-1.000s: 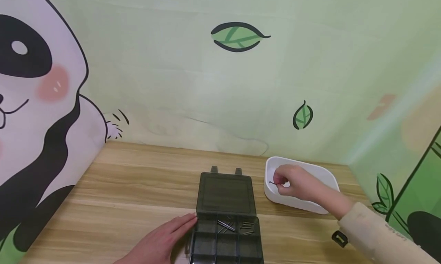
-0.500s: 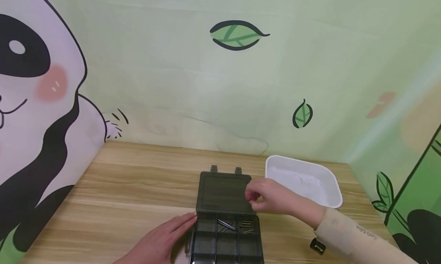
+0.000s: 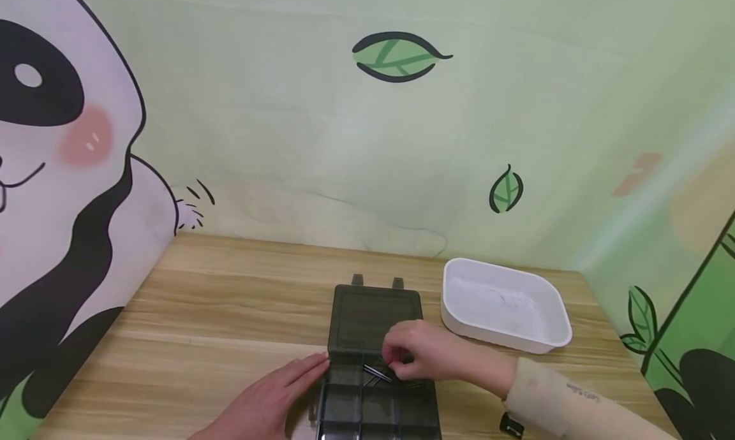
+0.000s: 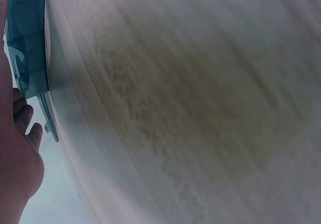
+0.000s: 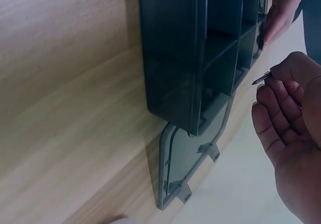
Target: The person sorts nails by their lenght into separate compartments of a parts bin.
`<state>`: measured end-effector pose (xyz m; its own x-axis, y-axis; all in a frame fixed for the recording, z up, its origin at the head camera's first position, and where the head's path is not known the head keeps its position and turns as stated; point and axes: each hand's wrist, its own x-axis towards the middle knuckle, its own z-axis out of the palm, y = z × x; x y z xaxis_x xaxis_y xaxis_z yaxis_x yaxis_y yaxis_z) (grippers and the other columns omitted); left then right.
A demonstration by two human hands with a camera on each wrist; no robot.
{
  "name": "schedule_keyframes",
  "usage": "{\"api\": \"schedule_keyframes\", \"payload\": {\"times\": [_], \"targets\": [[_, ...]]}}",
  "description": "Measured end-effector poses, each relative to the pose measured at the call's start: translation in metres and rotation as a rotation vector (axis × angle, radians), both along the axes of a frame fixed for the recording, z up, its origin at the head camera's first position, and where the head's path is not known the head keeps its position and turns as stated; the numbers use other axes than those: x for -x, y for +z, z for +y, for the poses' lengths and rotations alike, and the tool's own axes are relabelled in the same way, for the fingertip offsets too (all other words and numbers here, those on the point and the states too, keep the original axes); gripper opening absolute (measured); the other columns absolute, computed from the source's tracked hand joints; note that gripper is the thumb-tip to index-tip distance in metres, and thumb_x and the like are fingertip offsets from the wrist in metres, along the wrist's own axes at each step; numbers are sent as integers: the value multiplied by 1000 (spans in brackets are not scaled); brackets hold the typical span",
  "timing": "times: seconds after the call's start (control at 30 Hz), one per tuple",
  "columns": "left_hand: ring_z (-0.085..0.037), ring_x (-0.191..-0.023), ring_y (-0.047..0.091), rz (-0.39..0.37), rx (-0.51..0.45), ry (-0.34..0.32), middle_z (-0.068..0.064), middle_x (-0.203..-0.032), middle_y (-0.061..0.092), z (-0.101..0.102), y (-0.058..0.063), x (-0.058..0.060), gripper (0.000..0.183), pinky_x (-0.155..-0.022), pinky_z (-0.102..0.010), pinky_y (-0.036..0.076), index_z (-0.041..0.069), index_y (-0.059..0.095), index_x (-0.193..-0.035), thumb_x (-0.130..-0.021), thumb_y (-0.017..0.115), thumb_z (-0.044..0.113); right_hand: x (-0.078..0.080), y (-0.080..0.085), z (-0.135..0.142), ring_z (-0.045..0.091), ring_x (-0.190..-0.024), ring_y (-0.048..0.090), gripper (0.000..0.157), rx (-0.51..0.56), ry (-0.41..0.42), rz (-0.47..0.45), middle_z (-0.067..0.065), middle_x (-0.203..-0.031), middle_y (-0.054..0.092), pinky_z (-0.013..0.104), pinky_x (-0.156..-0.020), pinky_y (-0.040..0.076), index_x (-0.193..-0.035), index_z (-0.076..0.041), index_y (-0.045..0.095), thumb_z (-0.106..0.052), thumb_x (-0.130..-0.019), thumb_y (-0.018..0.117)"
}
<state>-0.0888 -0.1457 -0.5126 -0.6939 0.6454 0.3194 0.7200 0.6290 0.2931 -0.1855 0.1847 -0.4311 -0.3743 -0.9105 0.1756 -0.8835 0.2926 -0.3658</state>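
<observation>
A dark translucent organizer box (image 3: 378, 398) lies with its lid (image 3: 370, 315) folded back on the wooden table. My right hand (image 3: 422, 351) is over the box's back compartments and pinches a small metal nail (image 5: 261, 78), its pointed tip showing in the right wrist view. Silvery metal pins (image 3: 376, 373) lie in the back middle compartment. The contents of the back right compartment are mostly hidden by the right hand. Against the box's left side, my left hand (image 3: 278, 392) rests with its fingers extended; in the left wrist view its fingertips touch the box wall (image 4: 30, 58).
A white plastic tray (image 3: 505, 341) with a few small dark bits inside stands at the back right. A small black part (image 3: 511, 425) lies beside the right sleeve. Behind the table (image 3: 230, 300) rises a green printed backdrop (image 3: 287, 140).
The right hand has come out of the white tray with the nail and moved left and nearer, to above the box's back compartments. The left hand has stayed at the box's side.
</observation>
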Motion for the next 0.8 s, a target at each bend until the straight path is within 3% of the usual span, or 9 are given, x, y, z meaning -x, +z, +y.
{"api": "schedule_keyframes", "payload": {"times": [0.2,0.5,0.8], "targets": [[-20,-138,57,-5,0,-4,-8,-165,47,0,1,1,125,-106,-43,57,5,48,-160,-73,71,91,-2,-2,-4,-1,-83,57,13,-12,3,40,-9,-85,64,11,-77,50,-90,-15,70,-4,-85,77],[-17,-138,57,-78,6,11,-6,-167,45,1,4,0,125,-107,-43,57,8,46,-162,-72,71,92,-4,-5,-10,2,-83,56,19,-29,53,170,-9,-85,59,13,-76,50,-90,-18,69,-5,-82,80],[-17,-139,55,-99,1,18,-4,-168,44,1,5,-1,126,-108,-43,56,9,45,-163,-72,71,92,-3,-9,-11,6,-85,57,18,-81,46,192,-8,-88,58,16,-77,52,-92,-17,71,-6,-83,81]]}}
